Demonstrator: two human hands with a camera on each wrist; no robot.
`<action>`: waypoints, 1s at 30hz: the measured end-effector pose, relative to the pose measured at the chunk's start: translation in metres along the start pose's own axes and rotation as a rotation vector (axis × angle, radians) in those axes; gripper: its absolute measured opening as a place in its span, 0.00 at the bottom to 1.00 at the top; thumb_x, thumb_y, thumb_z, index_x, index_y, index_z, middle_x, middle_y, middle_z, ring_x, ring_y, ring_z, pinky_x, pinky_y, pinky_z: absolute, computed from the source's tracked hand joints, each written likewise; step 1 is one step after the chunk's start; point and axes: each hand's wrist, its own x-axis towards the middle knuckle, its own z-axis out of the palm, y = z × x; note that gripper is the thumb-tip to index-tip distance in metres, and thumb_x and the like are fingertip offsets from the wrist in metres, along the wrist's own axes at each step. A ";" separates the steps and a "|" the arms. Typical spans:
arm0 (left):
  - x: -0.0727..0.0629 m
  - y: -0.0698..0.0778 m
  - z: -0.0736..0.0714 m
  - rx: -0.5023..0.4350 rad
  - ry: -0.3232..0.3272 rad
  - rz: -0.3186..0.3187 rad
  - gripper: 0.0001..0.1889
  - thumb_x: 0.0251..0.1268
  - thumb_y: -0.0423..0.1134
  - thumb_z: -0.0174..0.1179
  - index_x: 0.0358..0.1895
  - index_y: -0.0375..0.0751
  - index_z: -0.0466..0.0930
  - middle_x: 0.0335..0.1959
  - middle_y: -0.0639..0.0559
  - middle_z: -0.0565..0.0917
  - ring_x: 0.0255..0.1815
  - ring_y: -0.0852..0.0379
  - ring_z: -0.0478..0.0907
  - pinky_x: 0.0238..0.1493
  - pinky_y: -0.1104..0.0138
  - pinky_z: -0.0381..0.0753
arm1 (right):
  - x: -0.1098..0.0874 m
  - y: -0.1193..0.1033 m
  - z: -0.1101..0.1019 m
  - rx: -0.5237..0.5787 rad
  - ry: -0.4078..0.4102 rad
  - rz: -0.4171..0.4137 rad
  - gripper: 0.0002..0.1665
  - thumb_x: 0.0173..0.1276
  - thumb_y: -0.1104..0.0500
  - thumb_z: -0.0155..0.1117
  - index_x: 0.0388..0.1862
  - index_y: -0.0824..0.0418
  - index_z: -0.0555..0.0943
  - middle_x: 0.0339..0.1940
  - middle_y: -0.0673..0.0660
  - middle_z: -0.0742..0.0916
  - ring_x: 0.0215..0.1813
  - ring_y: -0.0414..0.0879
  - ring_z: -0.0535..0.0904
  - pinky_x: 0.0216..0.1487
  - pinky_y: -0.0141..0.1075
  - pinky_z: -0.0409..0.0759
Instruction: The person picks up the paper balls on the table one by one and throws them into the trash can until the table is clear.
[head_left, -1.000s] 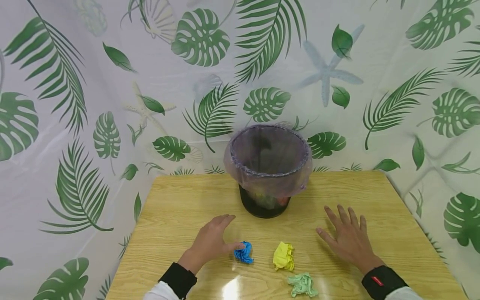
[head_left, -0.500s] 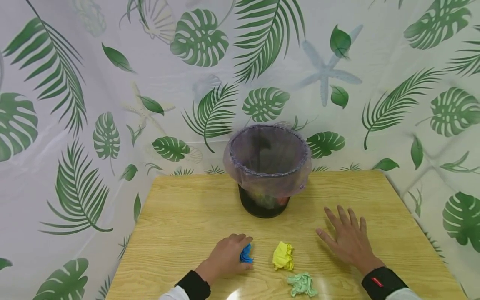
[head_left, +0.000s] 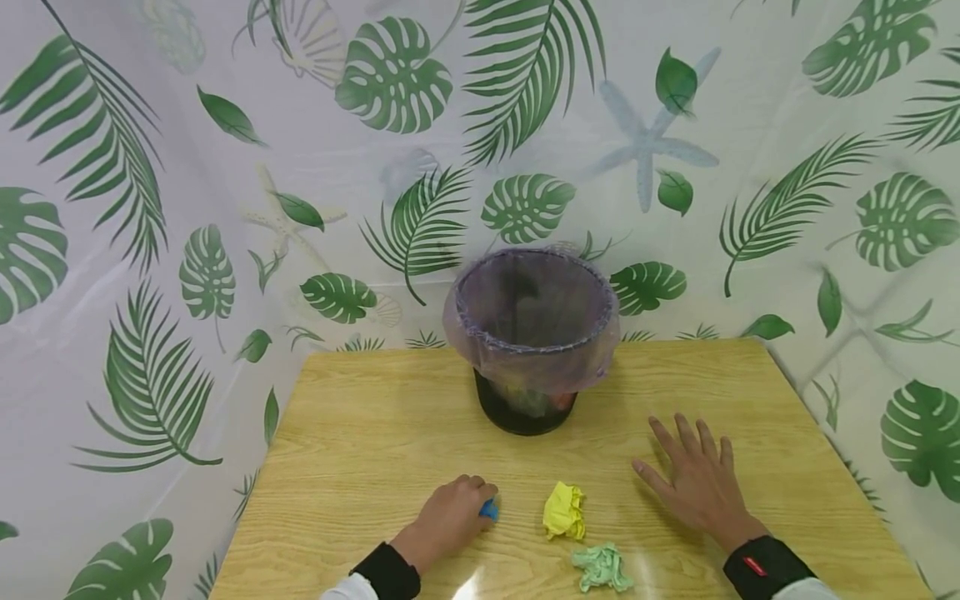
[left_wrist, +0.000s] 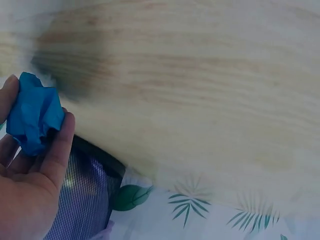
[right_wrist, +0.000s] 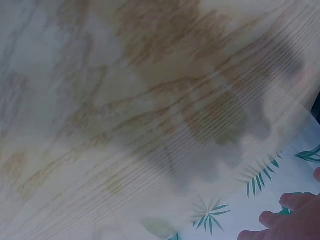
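Observation:
My left hand (head_left: 450,517) grips a crumpled blue paper ball (left_wrist: 35,114) between thumb and fingers, low over the table's front left. In the head view only a small bit of the blue shows past the fingertips. A crumpled yellow paper ball (head_left: 564,511) lies just right of that hand, and a pale green one (head_left: 602,568) sits nearer the front edge. My right hand (head_left: 701,487) is spread palm down at the right, fingers straight and holding nothing. In the right wrist view, only its fingertips (right_wrist: 295,201) show at the lower right corner.
A black mesh bin (head_left: 525,408) lined with a translucent purple bag (head_left: 540,362) stands at the back middle of the wooden table (head_left: 375,417). Some coloured bits show through its side. A leaf-printed white sheet (head_left: 450,83) hangs behind and along both sides.
My left hand has moved right and down onto the blue paper ball, and its fingers have curled round it. The right hand stays in the same place.

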 end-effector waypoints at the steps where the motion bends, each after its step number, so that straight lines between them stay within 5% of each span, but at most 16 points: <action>1: 0.000 0.000 -0.004 -0.005 0.013 0.002 0.21 0.67 0.45 0.71 0.61 0.44 0.83 0.53 0.50 0.85 0.53 0.54 0.83 0.48 0.68 0.85 | 0.000 0.000 0.000 0.001 -0.002 0.001 0.49 0.74 0.28 0.53 0.83 0.53 0.59 0.78 0.76 0.63 0.76 0.80 0.53 0.66 0.80 0.44; 9: 0.006 0.000 -0.046 -0.050 0.194 0.055 0.21 0.67 0.43 0.70 0.61 0.42 0.83 0.54 0.49 0.85 0.54 0.53 0.83 0.49 0.70 0.84 | -0.001 0.001 0.000 0.000 0.003 -0.001 0.49 0.74 0.28 0.53 0.84 0.51 0.58 0.78 0.76 0.63 0.76 0.80 0.53 0.67 0.80 0.43; 24: 0.033 0.005 -0.157 -0.084 0.643 0.310 0.20 0.62 0.38 0.73 0.55 0.35 0.83 0.47 0.48 0.86 0.46 0.54 0.85 0.45 0.66 0.86 | -0.002 0.004 0.003 0.000 0.034 -0.014 0.48 0.73 0.29 0.55 0.83 0.52 0.61 0.77 0.75 0.64 0.76 0.79 0.54 0.67 0.80 0.44; 30: 0.049 0.006 -0.191 -0.109 0.698 0.337 0.21 0.64 0.37 0.72 0.58 0.33 0.83 0.49 0.46 0.86 0.49 0.52 0.85 0.49 0.66 0.85 | -0.002 0.004 0.004 -0.001 0.033 -0.013 0.48 0.73 0.29 0.55 0.83 0.52 0.61 0.77 0.75 0.64 0.76 0.79 0.54 0.67 0.80 0.44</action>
